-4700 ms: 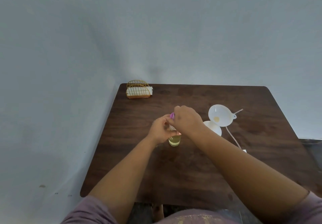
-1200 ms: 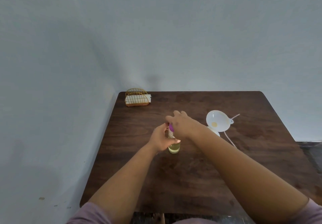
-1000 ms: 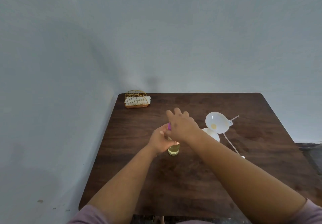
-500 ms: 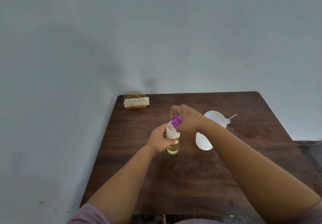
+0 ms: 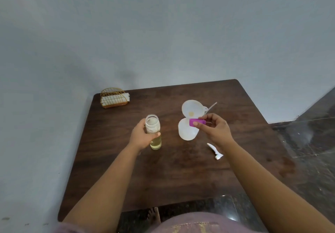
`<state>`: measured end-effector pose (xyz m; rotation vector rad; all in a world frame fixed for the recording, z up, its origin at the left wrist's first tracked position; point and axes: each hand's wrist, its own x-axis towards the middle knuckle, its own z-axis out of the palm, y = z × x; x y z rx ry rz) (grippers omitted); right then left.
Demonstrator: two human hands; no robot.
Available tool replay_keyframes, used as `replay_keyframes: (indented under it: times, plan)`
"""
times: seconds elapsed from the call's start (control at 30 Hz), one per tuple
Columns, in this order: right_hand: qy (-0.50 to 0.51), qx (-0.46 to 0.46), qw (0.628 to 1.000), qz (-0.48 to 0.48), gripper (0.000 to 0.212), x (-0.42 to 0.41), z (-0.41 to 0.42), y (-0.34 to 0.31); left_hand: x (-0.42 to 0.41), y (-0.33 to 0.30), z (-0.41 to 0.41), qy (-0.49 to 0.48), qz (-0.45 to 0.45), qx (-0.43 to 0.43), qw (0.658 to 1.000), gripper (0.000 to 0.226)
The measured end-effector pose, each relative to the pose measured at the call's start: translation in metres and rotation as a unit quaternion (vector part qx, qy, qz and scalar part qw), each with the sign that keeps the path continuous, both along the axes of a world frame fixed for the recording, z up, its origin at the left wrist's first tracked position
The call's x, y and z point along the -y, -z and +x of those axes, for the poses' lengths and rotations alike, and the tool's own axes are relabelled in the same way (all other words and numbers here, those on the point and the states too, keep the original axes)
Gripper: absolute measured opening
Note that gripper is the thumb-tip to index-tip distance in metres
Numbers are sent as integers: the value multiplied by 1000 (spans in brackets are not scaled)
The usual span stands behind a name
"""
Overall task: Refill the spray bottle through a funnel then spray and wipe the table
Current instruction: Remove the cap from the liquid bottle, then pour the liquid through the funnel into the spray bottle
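A clear spray bottle (image 5: 153, 129) with a little yellowish liquid at its bottom stands upright on the dark wooden table (image 5: 181, 169). Its mouth is uncovered. My left hand (image 5: 143, 136) grips it around the middle. My right hand (image 5: 213, 129) holds a purple cap (image 5: 196, 122) off to the right, above a white bowl (image 5: 186, 132). A white funnel (image 5: 192, 108) rests just behind the bowl. The white trigger sprayer head (image 5: 215, 151) lies on the table under my right wrist, and its thin tube (image 5: 212, 106) shows beyond my hand.
A gold wire holder (image 5: 113, 97) with white napkins sits at the table's far left corner, against the grey wall. The wall runs along the table's left and far edges. Dark stone floor lies to the right.
My right hand twisted the purple cap off the bottle and carried it right, over the bowl. My left hand kept its hold on the bottle. The camera view tilted slightly.
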<state>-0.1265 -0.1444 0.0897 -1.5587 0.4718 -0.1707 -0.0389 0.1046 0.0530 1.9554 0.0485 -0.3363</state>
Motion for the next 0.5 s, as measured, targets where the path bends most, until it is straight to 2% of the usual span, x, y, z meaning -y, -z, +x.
replay_keyframes:
  times: [0.07, 0.17, 0.27, 0.4, 0.5]
  plan:
    - [39, -40, 993, -104, 37, 8, -16, 23, 3, 1, -4, -15, -2, 8, 1000, 61]
    - [59, -45, 956, -285, 31, 13, -41, 61, 7, 2, -10, -32, -8, 28, 999, 57]
    - [18, -33, 937, -346, 31, 14, -58, 92, 11, 1, -16, -47, -10, 35, 998, 54]
    - [-53, -64, 911, -405, 24, 21, -65, 115, 12, 2, -20, -55, -16, 41, 998, 51]
    - [-84, -94, 865, -486, 41, 22, -64, 120, 11, 2, -22, -53, -18, 32, 998, 54]
